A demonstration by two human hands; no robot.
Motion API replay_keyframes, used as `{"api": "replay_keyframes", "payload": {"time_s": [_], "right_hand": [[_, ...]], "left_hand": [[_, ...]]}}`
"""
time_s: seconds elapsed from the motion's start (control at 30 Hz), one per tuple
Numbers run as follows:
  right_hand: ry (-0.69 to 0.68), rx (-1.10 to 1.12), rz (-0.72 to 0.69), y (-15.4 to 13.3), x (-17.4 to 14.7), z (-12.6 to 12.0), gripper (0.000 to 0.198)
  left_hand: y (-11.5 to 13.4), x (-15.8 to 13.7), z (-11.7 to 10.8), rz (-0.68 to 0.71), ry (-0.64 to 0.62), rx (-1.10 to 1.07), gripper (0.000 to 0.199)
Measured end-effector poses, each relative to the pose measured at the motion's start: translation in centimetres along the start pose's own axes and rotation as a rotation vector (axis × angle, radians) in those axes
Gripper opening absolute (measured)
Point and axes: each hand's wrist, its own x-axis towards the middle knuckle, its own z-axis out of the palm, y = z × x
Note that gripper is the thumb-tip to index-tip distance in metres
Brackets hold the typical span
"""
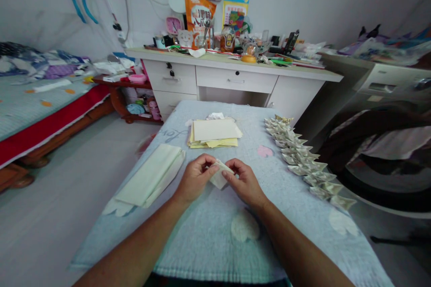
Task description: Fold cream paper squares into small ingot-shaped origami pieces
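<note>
Looking down over a low table covered by a pale blue cloth with light heart-shaped patches [208,237]. At its middle, raised just above the cloth, a small, creased, off-white piece of folded paper [219,179], held between two bare hands. On its left side, the left hand [195,176], thumb and forefinger closed in a pinch on the paper, remaining fingers curled inward. On its right side, the right hand [245,183], likewise pinching with thumb and forefinger, thumb laid across the near face. Undersides of both hands hidden, so impossible to tell exactly how the lower fingers rest.

Just beyond the hands, a neat stack of cream and yellow rectangular paper sheets [215,130], with a crumpled white wad [215,116] behind it. To the left, a long, pale greenish-white folded bundle of thin sheets [148,176], lying at a slant. Along the right edge, a long row of pointed, greyish-white folded paper shapes [298,157], crowded together, with one yellow-and-black patterned piece [283,119] at the far end. Beyond the table, a cluttered white desk with drawers [235,80].
</note>
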Motion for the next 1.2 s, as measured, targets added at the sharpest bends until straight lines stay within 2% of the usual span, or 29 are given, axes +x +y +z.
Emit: {"api": "replay_keyframes", "payload": {"time_s": [0.1,0.2,0.37,0.63,0.77,0.83,0.93,1.07,1.2], "right_hand": [[-0.006,-0.029,-0.005,0.1,0.0,0.1,0.018],[0.015,-0.107,-0.073,0.0,0.0,0.0,0.015],[0.029,-0.177,-0.144,-0.2,0.1,-0.1,0.009],[0.058,-0.208,-0.212,-0.3,0.0,-0.1,0.012],[0.085,-0.209,-0.236,-0.8,-0.1,-0.2,0.010],[0.096,-0.203,-0.250,-0.8,-0.1,-0.2,0.009],[0.090,-0.181,-0.278,-0.8,-0.1,-0.2,0.009],[0.064,-0.153,-0.282,-0.7,-0.1,-0.2,0.010],[0.059,-0.144,-0.254,-0.7,-0.1,-0.1,0.009]], "left_hand": [[-0.1,-0.1,0.1,0.030,-0.001,-0.003,0.022],[0.0,0.0,0.0,0.051,-0.003,0.002,0.033],[0.1,0.1,-0.3,-0.018,-0.076,0.108,0.018],[0.1,-0.2,-0.2,0.039,-0.079,0.225,0.015],[0.7,-0.6,-0.4,0.056,-0.145,0.120,0.025],[1.0,-0.5,-0.6,0.028,-0.155,-0.006,0.025],[1.1,-0.2,-0.7,-0.089,-0.126,-0.152,0.026],[0.5,0.2,-0.6,-0.252,-0.156,-0.221,0.027],[0.1,0.3,-0.6,-0.308,-0.198,-0.289,0.027]]}}
